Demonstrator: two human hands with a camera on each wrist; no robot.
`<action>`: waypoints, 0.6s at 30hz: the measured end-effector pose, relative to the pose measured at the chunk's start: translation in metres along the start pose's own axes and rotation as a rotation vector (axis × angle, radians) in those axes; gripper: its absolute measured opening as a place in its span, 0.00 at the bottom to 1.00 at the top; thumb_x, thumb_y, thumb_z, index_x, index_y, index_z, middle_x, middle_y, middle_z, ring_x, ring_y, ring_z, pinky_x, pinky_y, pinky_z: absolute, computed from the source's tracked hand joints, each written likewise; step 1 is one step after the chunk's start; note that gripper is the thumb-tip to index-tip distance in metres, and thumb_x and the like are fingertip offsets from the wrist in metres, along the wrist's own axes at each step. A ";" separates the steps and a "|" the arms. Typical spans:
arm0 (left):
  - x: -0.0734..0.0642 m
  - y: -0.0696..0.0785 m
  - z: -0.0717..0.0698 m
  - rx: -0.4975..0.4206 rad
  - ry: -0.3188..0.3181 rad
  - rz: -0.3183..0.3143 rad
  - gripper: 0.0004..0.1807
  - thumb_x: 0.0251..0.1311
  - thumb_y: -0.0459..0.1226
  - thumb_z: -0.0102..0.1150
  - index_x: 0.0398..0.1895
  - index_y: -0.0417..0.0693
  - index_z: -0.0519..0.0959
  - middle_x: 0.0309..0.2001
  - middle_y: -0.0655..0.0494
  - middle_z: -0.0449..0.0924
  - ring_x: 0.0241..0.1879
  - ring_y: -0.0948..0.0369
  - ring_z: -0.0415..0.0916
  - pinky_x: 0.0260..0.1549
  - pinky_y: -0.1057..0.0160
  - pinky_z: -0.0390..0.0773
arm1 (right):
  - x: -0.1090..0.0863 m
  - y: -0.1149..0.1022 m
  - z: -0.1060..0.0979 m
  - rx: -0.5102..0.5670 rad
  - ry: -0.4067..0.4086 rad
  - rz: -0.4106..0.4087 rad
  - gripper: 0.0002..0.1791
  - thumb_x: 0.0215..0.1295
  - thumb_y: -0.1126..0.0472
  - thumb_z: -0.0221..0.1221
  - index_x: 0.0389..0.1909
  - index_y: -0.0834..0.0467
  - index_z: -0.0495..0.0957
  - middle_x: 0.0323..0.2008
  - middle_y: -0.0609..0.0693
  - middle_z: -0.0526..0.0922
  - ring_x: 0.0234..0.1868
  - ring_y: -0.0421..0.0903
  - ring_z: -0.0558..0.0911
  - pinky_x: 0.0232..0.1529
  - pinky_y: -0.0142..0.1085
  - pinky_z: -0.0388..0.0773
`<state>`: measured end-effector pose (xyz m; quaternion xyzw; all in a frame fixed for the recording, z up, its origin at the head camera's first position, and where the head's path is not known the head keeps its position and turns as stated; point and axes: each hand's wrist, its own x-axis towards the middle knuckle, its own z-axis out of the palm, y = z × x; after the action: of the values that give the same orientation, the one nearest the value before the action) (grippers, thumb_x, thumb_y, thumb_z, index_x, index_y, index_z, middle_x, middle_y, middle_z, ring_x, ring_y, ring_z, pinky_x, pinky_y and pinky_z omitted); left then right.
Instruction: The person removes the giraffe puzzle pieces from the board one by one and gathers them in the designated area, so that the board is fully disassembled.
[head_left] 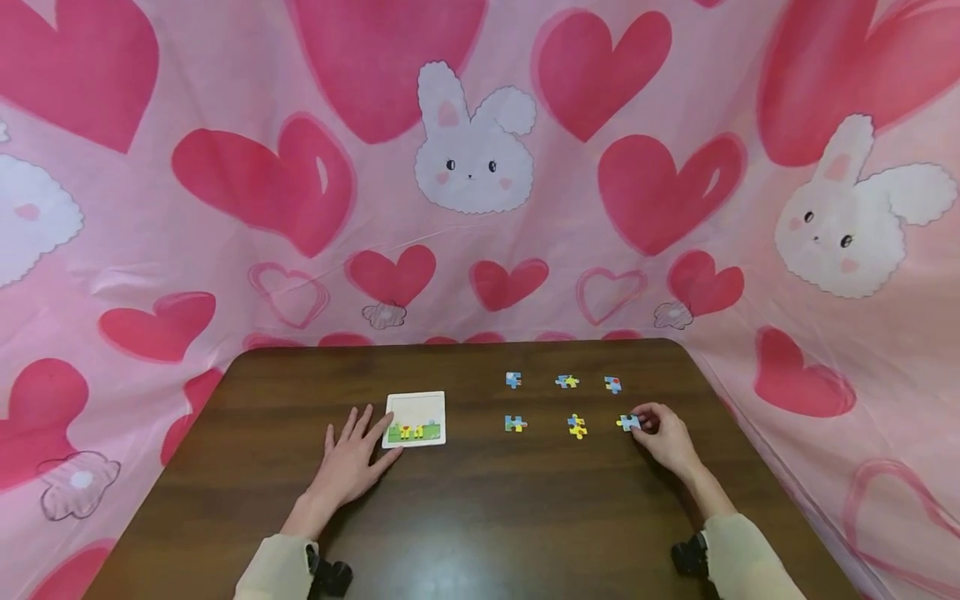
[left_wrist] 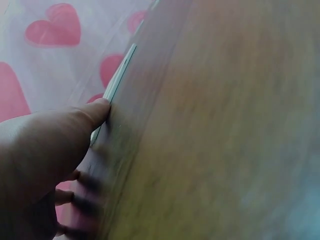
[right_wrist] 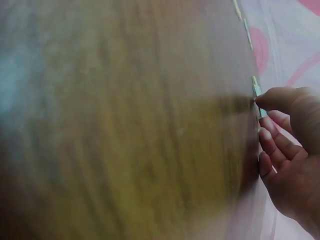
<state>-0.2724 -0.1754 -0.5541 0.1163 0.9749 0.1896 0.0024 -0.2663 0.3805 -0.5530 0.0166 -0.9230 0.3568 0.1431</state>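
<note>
A square puzzle board [head_left: 416, 408] with a white frame lies left of the table's middle, its lower part showing a green and yellow picture. My left hand [head_left: 348, 462] rests on the table with fingers spread, thumb and a fingertip touching the board's left side. On the right, my right hand [head_left: 667, 442] pinches a light-blue puzzle piece [head_left: 626, 423] between thumb and forefinger, at table level. In the right wrist view that piece [right_wrist: 258, 91] shows edge-on by the thumb. The left wrist view shows the board [left_wrist: 120, 75] edge-on as well.
Several other loose puzzle pieces lie in two rows: a back-row piece [head_left: 513, 380], a blue-yellow one [head_left: 567, 382], one with red [head_left: 612, 384], a green-blue one [head_left: 515, 423] and a yellow one [head_left: 577, 426]. Behind the brown table [head_left: 465, 525] hangs a pink heart-patterned cloth [head_left: 570, 217].
</note>
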 end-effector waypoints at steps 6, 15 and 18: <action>-0.001 -0.006 -0.009 0.014 0.017 0.010 0.42 0.75 0.59 0.64 0.85 0.50 0.68 0.84 0.31 0.62 0.85 0.31 0.55 0.78 0.18 0.51 | -0.001 -0.009 0.002 0.007 0.033 -0.055 0.16 0.59 0.73 0.76 0.47 0.69 0.84 0.39 0.61 0.84 0.36 0.44 0.80 0.40 0.31 0.76; -0.016 -0.011 -0.021 0.060 -0.002 0.055 0.39 0.75 0.58 0.65 0.82 0.52 0.72 0.82 0.32 0.67 0.83 0.32 0.62 0.75 0.17 0.57 | 0.006 -0.074 0.031 0.088 -0.009 -0.172 0.22 0.61 0.74 0.75 0.56 0.68 0.83 0.40 0.57 0.83 0.38 0.50 0.82 0.41 0.34 0.80; -0.021 -0.011 -0.022 0.068 -0.021 0.078 0.38 0.75 0.58 0.65 0.82 0.55 0.73 0.82 0.33 0.67 0.84 0.33 0.61 0.74 0.16 0.58 | 0.008 -0.105 0.054 0.128 -0.061 -0.240 0.24 0.60 0.73 0.76 0.57 0.68 0.83 0.39 0.56 0.83 0.38 0.51 0.83 0.41 0.34 0.82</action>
<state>-0.2550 -0.1978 -0.5387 0.1563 0.9754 0.1552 0.0012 -0.2738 0.2673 -0.5200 0.1471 -0.8937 0.3945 0.1552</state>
